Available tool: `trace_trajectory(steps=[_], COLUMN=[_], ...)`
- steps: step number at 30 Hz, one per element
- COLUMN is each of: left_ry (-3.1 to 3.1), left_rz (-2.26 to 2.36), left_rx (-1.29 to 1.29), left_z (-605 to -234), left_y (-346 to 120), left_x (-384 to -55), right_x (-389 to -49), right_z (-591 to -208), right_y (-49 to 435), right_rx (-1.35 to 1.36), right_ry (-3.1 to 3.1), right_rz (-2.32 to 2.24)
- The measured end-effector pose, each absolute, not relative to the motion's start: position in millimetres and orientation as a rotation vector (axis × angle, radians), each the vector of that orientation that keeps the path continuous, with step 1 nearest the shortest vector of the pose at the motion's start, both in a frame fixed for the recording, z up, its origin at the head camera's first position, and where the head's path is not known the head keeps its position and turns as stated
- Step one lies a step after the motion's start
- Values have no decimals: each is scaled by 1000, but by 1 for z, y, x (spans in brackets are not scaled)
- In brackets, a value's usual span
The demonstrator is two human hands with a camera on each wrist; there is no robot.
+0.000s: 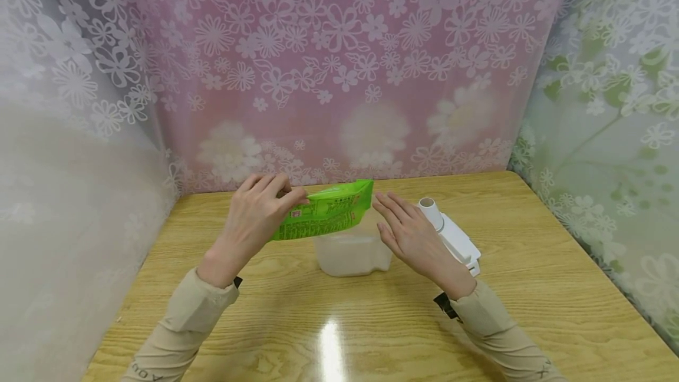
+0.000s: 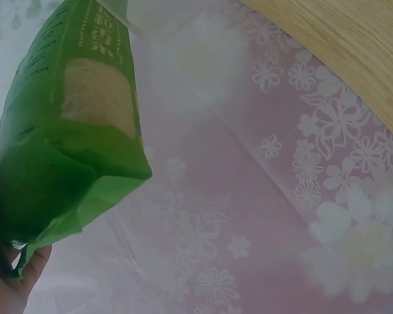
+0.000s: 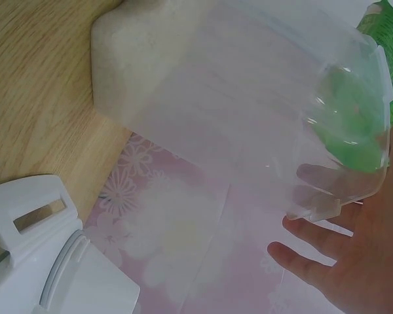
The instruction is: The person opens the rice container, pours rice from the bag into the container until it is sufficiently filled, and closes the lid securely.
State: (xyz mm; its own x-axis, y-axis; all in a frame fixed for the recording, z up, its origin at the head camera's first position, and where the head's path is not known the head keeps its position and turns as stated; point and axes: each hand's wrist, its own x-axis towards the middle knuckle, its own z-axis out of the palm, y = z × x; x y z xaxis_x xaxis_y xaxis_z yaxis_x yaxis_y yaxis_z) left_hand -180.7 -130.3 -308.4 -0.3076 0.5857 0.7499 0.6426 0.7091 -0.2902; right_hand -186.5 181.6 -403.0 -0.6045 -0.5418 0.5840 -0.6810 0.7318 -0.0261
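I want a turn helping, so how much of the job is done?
Done: the lid is off, lying on the table, and pale stuff fills the bottom of the tub. In hand: the left hand grips the green bag, held sideways at the tub's mouth, with the right hand beside it. Still to do, probably: finish with the bag, then put the lid on the open tub.

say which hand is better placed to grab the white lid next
Probably the right hand: it is nearer the lid, its fingers straight by the tub. The left hand is farther off and grips the bag.
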Motion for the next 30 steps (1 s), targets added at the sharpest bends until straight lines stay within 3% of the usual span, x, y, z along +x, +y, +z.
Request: trace_trajectory(steps=[30], left_ry=[-2067], left_rz=[-3], left_rx=[-1034], left_z=[-285], left_y=[-133], left_x=[-179], right_x=[-184], right_z=[-402], right_y=[182], right_rx=[919], right_ry=[-2398], right_rz=[339])
